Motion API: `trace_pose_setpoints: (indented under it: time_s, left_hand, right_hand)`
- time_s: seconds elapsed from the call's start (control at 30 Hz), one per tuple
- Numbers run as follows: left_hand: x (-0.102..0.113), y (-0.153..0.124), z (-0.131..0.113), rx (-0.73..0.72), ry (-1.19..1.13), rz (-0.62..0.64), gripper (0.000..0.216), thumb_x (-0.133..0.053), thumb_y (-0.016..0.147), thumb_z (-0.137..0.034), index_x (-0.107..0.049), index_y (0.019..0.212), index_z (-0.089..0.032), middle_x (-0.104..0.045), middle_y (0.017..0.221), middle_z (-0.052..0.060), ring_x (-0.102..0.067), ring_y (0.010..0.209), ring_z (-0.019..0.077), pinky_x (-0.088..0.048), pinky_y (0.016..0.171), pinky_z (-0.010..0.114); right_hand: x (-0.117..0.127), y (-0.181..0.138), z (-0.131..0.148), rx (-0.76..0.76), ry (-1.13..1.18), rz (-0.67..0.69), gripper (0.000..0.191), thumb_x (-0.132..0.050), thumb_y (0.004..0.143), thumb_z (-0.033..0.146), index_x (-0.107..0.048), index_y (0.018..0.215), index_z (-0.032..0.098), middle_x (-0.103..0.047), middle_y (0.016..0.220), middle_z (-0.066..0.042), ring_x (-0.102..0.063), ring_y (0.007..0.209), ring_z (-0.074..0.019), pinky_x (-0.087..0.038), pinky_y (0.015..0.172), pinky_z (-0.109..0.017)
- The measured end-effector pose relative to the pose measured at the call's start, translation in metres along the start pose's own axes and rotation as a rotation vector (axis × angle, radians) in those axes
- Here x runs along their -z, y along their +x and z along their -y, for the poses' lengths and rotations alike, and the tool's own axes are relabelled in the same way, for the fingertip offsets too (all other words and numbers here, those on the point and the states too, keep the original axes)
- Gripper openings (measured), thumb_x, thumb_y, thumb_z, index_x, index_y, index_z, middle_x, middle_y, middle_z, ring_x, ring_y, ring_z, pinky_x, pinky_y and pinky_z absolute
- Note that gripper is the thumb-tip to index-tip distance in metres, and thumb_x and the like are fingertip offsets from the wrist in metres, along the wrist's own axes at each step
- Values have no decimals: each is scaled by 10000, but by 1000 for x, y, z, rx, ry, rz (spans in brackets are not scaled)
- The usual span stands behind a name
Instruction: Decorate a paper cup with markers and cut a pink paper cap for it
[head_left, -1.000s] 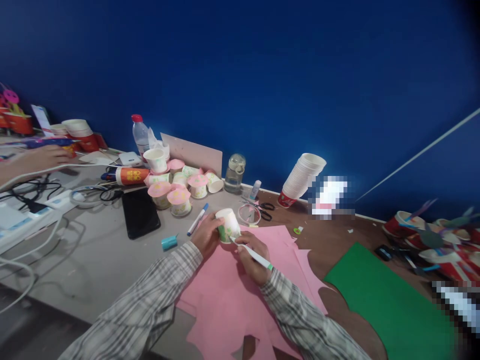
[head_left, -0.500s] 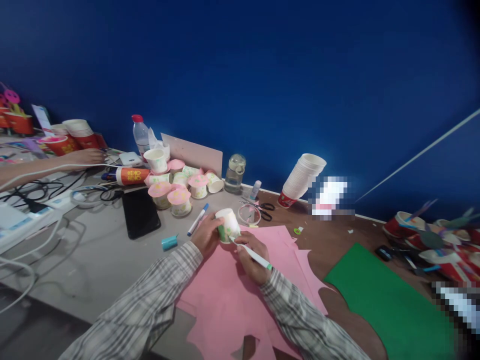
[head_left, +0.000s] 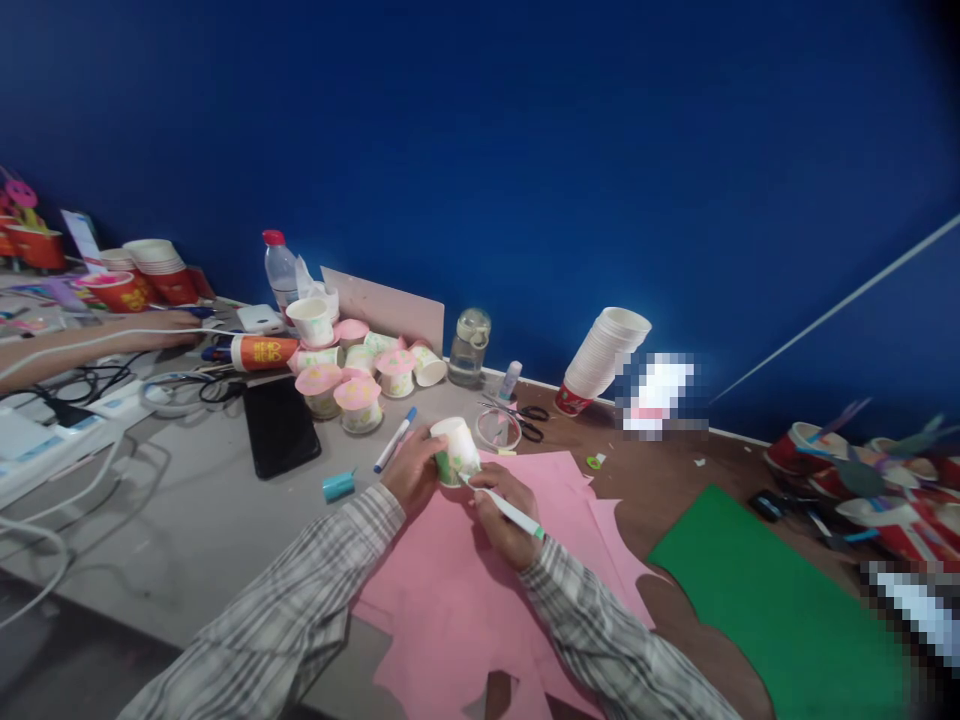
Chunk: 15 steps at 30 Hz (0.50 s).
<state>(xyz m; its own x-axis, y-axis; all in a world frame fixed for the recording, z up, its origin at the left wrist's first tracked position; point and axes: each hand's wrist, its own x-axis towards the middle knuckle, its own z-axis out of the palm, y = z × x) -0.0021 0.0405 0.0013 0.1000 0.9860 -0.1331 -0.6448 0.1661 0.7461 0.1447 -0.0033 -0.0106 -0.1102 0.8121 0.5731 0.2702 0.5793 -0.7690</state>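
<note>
My left hand (head_left: 413, 470) is closed around the left side of a small white paper cup (head_left: 455, 447), which tilts over the pink paper (head_left: 457, 610). Green marks show on the cup's lower part. A white marker with a green end (head_left: 516, 513) sits in the fingers of my right hand (head_left: 507, 520), its tip against the cup's lower right side. Left of my hands lie a blue-capped marker (head_left: 394, 440) and a teal cylinder (head_left: 339, 487). Behind them stands a group of small decorated cups, several with pink paper tops (head_left: 358, 391).
At the back are a glass jar (head_left: 469, 347), scissors (head_left: 531, 420), a clear tape roll (head_left: 498, 428) and a leaning stack of paper cups (head_left: 604, 355). Green paper (head_left: 772, 600) lies right. A phone (head_left: 280, 428), cables and a power strip (head_left: 90, 435) occupy the left, where another person's hand (head_left: 169, 330) rests.
My hands, the cup and the marker hold almost the same pose. The other person's hand on the left has shifted slightly, and a dark blue pen-like object now shows beside it.
</note>
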Motion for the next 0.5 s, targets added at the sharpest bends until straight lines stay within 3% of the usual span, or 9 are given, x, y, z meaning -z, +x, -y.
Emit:
trace_pose_setpoints:
  time_s: [0.13, 0.3, 0.5]
  left_hand:
    - [0, -1, -2, 14, 0, 8, 367, -694, 529, -253, -613, 873, -156, -634, 727, 37, -562, 670, 213, -444, 583, 321]
    - [1, 0, -1, 9, -16, 25, 337, -671, 556, -255, -622, 871, -143, -632, 711, 38, -550, 647, 196, -434, 569, 304]
    - [0, 1, 0, 6, -40, -2, 321, -671, 550, -253, -621, 848, -145, -629, 701, 23, -554, 646, 188, -438, 587, 301]
  right_hand:
    - [3, 0, 3, -95, 64, -129, 145, -519, 720, 223, -654, 769, 201, -684, 786, -59, -658, 720, -233, -524, 607, -310]
    - [1, -2, 4, -247, 223, -149, 170, -520, 737, 270, -627, 831, 177, -607, 552, 13, -543, 381, -134, -448, 389, -233]
    - [-1, -1, 4, -238, 244, -167, 186, -541, 746, 317, -616, 852, 185, -606, 624, 8, -528, 398, -122, -449, 395, -242]
